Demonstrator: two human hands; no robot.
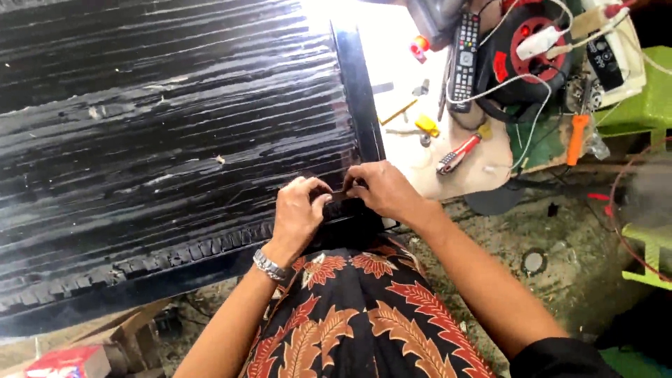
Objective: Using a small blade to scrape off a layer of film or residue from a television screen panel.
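Fingers of the left hand (299, 210) are curled and pressed together, their tips pinching the lower corner of a large black panel (175, 133). Fingers of the right hand (381, 187) are bent likewise and grip the same corner from the other side, so that the two hands nearly touch at the knuckles. What exactly lies under the fingertips cannot be told; it appears as a small dark strip at the panel's corner.

The panel lies flat, filling the left and centre of the view, with a glossy, streaked face, a dark frame edge (357, 91) along its right side and a ribbed band along its lower side. Its corner rests just above the person's lap, which is covered by a dark cloth with orange leaf patterns (350, 315).

Both forearms reach forward from the bottom of the view and converge at the corner. The left wrist carries a metal watch (269, 266).

Beyond the panel, a pale bench (420, 168) holds a remote control (465, 59), a red-handled tool (458, 154), small yellow pieces and a round black and red cable reel (528, 52) with white cords. An orange-handled tool (577, 138) lies near the reel.
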